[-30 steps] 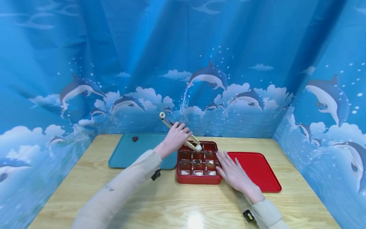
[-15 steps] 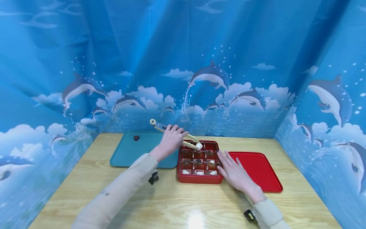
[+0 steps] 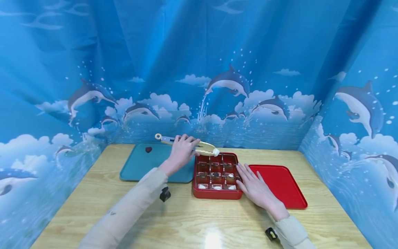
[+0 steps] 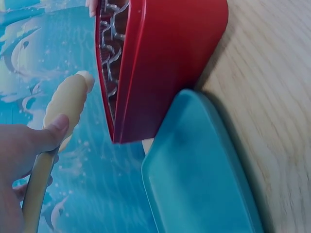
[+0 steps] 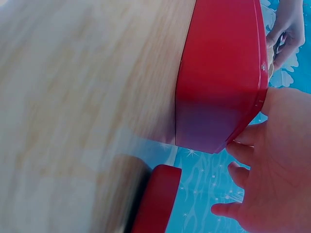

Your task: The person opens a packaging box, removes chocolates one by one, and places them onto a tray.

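My left hand (image 3: 182, 149) grips a pair of cream-coloured tongs (image 3: 205, 148) around the middle of its arms. A small white piece (image 3: 216, 152) is pinched at the tips, above the back row of a red box (image 3: 217, 195). Clear dividers split the box into compartments; white pieces lie along the front row and dark pieces (image 3: 216, 175) behind them. In the left wrist view the tongs (image 4: 67, 103) stand apart from the box wall. My right hand (image 3: 256, 190) rests on the box's right rim, fingers extended and holding nothing.
A teal tray (image 3: 136, 169) lies left of the box, with one dark heart-shaped piece (image 3: 148, 149) near its back edge. A red lid-like tray (image 3: 283, 186) lies on the right. A dolphin-print curtain (image 3: 192, 86) hangs behind the wooden table (image 3: 186, 221).
The left hand has drawn the tongs up and a little left, flatter than before, with the white piece rising out of the box's back row. The right hand stays at the rim.
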The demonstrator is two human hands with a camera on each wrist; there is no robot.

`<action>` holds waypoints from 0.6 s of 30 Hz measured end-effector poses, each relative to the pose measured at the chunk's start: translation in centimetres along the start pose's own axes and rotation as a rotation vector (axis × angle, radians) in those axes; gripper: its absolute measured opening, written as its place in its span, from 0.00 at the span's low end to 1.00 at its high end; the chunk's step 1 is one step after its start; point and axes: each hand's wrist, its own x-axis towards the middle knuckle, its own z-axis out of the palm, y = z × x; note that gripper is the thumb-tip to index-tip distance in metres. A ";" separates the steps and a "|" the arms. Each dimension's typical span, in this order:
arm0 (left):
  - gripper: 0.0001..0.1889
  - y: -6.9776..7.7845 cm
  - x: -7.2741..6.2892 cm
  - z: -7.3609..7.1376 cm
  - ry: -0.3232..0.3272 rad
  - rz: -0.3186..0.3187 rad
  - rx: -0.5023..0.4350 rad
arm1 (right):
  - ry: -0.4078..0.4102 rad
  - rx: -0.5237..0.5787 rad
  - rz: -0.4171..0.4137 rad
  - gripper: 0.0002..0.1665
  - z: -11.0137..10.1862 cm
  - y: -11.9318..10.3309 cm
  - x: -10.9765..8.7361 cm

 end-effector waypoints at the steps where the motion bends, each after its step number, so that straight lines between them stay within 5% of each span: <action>1: 0.25 -0.2 -0.1 -0.2 0.000 -0.014 -0.003 | -0.001 -0.001 0.002 0.39 0.0 0.0 0.0; 18: 0.27 -7.7 -4.6 -2.6 0.025 -0.187 0.037 | 0.003 -0.008 -0.005 0.40 -0.1 0.1 0.0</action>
